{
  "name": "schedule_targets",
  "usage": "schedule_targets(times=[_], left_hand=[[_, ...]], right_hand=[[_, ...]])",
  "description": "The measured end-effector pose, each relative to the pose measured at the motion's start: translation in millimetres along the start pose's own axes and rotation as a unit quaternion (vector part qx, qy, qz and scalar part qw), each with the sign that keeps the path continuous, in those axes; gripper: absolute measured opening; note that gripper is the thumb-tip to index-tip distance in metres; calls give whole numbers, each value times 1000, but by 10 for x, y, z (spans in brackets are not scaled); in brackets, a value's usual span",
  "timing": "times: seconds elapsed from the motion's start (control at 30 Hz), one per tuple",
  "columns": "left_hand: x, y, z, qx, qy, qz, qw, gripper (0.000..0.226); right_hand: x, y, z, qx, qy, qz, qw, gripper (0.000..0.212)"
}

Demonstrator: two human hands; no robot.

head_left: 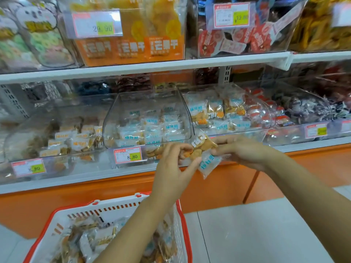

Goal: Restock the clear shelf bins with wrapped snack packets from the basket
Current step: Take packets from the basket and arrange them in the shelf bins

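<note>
Both hands are up in front of the lower shelf, meeting over the front edge of the middle clear bin (148, 118). The left hand (176, 162) has its fingers curled, thumb and fingertips pinching the brown snack packet (203, 147) at its left end. The right hand (243, 150) comes in from the right, fingers bent, and its fingertips grip the same cluster of packets from the other side. The blue-and-white packet (209, 164) hangs just below the brown one, between the left thumb and the right fingertips; cannot tell which hand actually has it. Both packets sit between the two hands, just outside and in front of the bin, near its price tag (128, 155) reading 8.80. The middle bin is partly filled with similar blue-and-white packets. The bin to the right (224, 111) is piled higher with mixed packets. The basket (117, 217), white with a red rim, is below left on the floor, and the left forearm crosses over it. Loose wrapped packets (91, 242) lie inside the basket.
</note>
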State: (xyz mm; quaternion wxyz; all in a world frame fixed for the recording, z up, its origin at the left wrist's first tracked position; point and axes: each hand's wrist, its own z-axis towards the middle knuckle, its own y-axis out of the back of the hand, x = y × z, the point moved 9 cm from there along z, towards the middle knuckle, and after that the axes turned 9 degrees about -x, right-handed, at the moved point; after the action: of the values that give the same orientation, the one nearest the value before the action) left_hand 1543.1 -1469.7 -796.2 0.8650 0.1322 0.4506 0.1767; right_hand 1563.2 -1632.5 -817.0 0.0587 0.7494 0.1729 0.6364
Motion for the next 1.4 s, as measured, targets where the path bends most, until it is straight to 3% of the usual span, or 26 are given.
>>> schedule_targets(times=[0.1, 0.2, 0.4, 0.57, 0.63, 0.7, 0.73, 0.8, 0.93, 1.03, 1.17, 1.27, 1.4], left_hand=[[0, -193, 351, 77, 64, 60, 993, 47], [10, -539, 546, 200, 162, -83, 963, 30], [-6, -723, 915, 116, 279, -255, 918, 22], [18, -866, 1187, 39, 305, -348, 886, 13], [23, -907, 1281, 42, 262, -266, 927, 8], [-17, -863, 1409, 51, 106, 2, 993, 14], [-41, -885, 1436, 65, 19, 136, 988, 24], [1, -971, 1427, 111, -78, 266, 954, 37], [163, -1085, 1388, 161, -126, 330, 922, 49], [151, -1103, 1395, 145, -135, 347, 917, 47], [165, -1128, 1387, 159, -132, 380, 902, 49], [150, -1120, 1345, 179, -138, 407, 885, 53], [97, -1005, 1098, 182, -124, 301, 928, 57]], right_hand=[[296, 235, -64, -36, 37, -107, 993, 18], [529, 553, 2, -131, 73, -72, 986, 21], [573, 997, 310, -263, 69, 118, 955, 32], [411, 983, 563, -203, 18, 208, 957, 29], [353, 1079, 643, -239, 30, 199, 950, 18], [266, 1277, 707, -318, 37, 138, 937, 14], [224, 1353, 737, -350, 36, 101, 931, 17], [167, 1392, 830, -369, 35, 35, 928, 16], [134, 1325, 1076, -364, 27, -131, 922, 13], [-16, 1275, 1236, -356, -10, -164, 920, 30], [-54, 1364, 1193, -438, -2, -208, 875, 25], [-15, 1293, 1185, -428, -1, -248, 869, 32], [1, 1153, 1096, -391, 4, -270, 880, 57]])
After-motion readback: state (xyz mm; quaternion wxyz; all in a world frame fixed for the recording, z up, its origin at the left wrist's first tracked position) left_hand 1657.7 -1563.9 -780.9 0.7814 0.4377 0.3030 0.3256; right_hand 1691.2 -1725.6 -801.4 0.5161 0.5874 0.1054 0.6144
